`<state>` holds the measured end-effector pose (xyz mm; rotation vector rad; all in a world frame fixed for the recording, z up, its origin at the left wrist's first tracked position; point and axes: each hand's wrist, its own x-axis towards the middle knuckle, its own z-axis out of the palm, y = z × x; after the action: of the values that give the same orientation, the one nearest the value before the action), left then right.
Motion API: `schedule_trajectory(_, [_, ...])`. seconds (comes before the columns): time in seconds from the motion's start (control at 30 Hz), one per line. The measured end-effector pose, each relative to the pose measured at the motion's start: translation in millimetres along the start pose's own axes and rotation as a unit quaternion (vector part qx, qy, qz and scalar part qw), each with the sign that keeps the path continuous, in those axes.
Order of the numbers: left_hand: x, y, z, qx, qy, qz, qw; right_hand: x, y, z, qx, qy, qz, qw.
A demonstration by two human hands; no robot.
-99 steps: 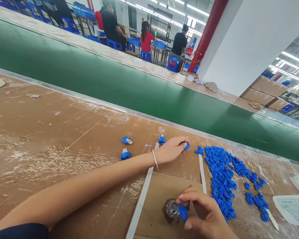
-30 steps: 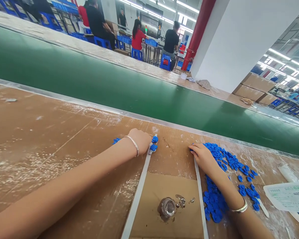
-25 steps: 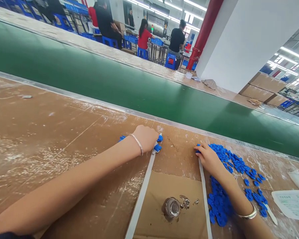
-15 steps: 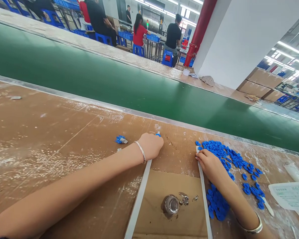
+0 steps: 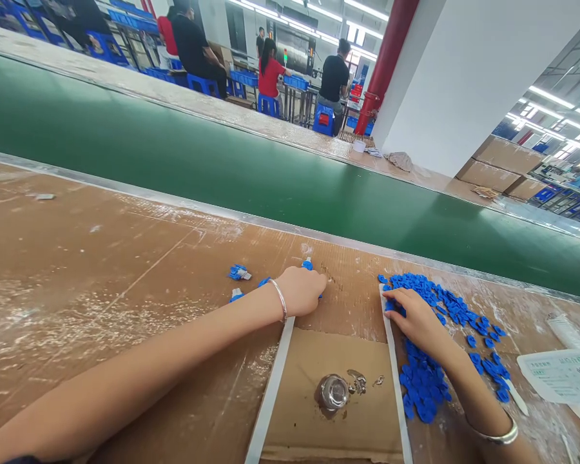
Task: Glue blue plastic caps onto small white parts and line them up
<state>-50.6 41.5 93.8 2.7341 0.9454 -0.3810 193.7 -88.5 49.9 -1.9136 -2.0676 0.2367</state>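
My left hand (image 5: 300, 290) is closed with its fingers curled down over the table, near the top of the left white strip (image 5: 274, 393). Its fingertips are hidden, and a bit of blue shows just under them. A small blue piece with a pale tab (image 5: 307, 263) lies just beyond that hand. My right hand (image 5: 415, 319) rests at the top of the right white strip (image 5: 397, 393), thumb and fingers apart around some blue pieces. The pile of small blue plastic pieces (image 5: 423, 386) spreads beside and beneath my right forearm.
Between the strips, a cardboard sheet (image 5: 314, 425) bears a small clear cup (image 5: 334, 393) and wet-looking smears. More tabbed blue pieces (image 5: 240, 272) lie left. A printed bag (image 5: 560, 374) is at right. A green conveyor belt (image 5: 270, 174) crosses beyond; people sit behind it.
My left hand has shifted slightly right and down, uncovering the tabbed blue piece. My right thumb and fingers have spread apart from a pinch. Another blue piece shows near my left wrist.
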Motion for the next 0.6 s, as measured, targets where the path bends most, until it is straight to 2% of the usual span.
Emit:
schedule_trajectory(0.1, [4,-2,-4.7,-0.055,0.011,0.016,0.998,-13,-33,-6,0.106,-0.036,-0.043,0.993])
schedule_trajectory(0.17, [6,-3,-8.8,-0.100,0.021,0.039,0.994,-24,-60,-4,0.260,-0.090,-0.103,0.956])
schedule_trajectory(0.23, [8,-4,-12.3,-0.157,0.028,0.057,0.986,-33,-82,0,0.334,-0.132,-0.151,0.921])
schedule_trajectory(0.27, [9,-4,-13.3,-0.194,0.031,0.061,0.979,-36,-90,2,0.343,-0.143,-0.163,0.914])
schedule_trajectory(0.4, [12,-6,-11.8,-0.342,0.030,0.054,0.938,-38,-101,6,0.322,-0.154,-0.172,0.918])
schedule_trajectory(0.5, [14,-7,-8.6,-0.393,0.021,0.050,0.918,-37,-101,6,0.330,-0.158,-0.165,0.916])
schedule_trajectory(0.6, [16,-7,-7.2,-0.469,0.003,0.065,0.881,-40,-99,14,0.421,-0.158,-0.143,0.882])
